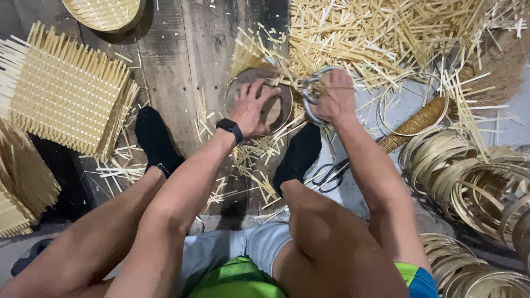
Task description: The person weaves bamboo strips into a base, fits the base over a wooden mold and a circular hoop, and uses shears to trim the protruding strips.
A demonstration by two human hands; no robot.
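my left hand (251, 107) presses spread fingers on the half-woven round basket (259, 99) while my right hand (335, 96) clamps shears (310, 94), its loose strips mostly untrimmed, i judge.

Strip heap (386, 33) ahead, hoops (469, 176) right

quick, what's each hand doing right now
Left hand: open, fingers spread flat on the round disc.
Right hand: closed on the shears.
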